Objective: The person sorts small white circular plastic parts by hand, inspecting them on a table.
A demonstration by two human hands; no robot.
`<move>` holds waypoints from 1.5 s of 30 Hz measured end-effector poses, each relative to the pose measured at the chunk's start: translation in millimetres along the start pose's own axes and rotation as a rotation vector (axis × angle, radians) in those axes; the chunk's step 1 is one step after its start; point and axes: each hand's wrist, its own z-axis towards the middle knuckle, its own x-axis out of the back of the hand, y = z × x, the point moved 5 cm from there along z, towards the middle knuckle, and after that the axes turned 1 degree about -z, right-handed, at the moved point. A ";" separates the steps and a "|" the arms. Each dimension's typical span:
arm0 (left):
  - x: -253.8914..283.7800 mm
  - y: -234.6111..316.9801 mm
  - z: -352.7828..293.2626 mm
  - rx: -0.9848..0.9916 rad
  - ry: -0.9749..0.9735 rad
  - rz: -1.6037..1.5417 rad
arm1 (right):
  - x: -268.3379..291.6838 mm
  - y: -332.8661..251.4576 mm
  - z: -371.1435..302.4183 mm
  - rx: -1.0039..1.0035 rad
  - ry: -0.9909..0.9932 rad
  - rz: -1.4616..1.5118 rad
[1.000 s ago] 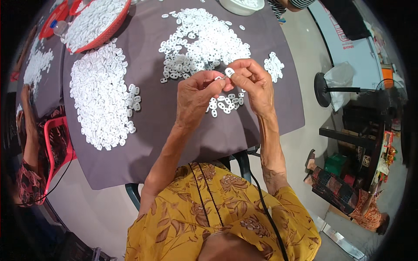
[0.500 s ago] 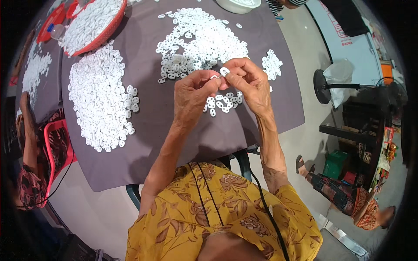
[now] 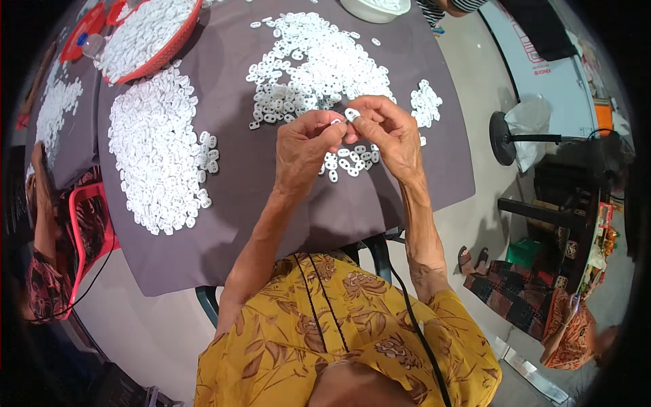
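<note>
Both hands are held close together over the table, fingertips nearly touching. My right hand (image 3: pixel 395 139) pinches a small white oval plastic piece with holes (image 3: pixel 351 114) between thumb and forefinger. In the closed fingertips of my left hand (image 3: pixel 298 150) is another small white plastic piece (image 3: pixel 336 121), mostly covered by the fingers. Just beyond the hands spreads a large heap of like white pieces (image 3: pixel 325 61). A small loose cluster of pieces (image 3: pixel 349 164) lies beneath the hands, and a small pile (image 3: pixel 425 105) is to their right.
A broad pile of white pieces (image 3: pixel 152 152) covers the table's left part. Behind it stands a full red basket (image 3: pixel 180 49); a white bowl (image 3: pixel 376 13) is at the far edge. Another person's arm (image 3: pixel 44 197) reaches in at far left. A person (image 3: pixel 515 288) is at right.
My hands stay in nearly the same place, still pinching the pieces. The view has shifted slightly. The person at right has moved a little.
</note>
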 end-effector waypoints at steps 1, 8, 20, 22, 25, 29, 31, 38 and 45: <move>0.0 -0.5 0.3 0.004 0.004 0.004 | 0.8 1.8 -0.2 0.009 0.002 -0.023; 3.1 -3.3 0.3 -0.009 0.024 -0.020 | -2.0 1.3 -1.3 0.012 0.008 -0.046; 10.3 -14.5 3.4 -0.006 0.063 0.065 | -0.1 3.3 -1.3 0.050 0.053 -0.187; 11.3 -14.4 2.7 0.011 0.066 0.083 | -1.1 2.6 -1.0 0.116 0.077 -0.337; 11.1 -14.8 2.7 0.036 0.080 0.079 | 0.1 7.3 1.5 0.062 0.036 -0.166; 11.0 -16.6 4.3 0.037 0.099 0.086 | 0.9 6.9 -0.1 0.067 0.047 -0.146; 10.8 -17.0 4.4 0.036 0.099 0.082 | 1.1 8.3 0.8 0.039 0.043 -0.110; 8.5 -14.8 3.3 0.029 0.099 0.129 | 3.8 12.7 1.6 0.044 0.030 -0.142; 9.4 -13.5 3.7 0.023 0.087 0.122 | 1.7 12.1 2.5 0.061 0.034 -0.186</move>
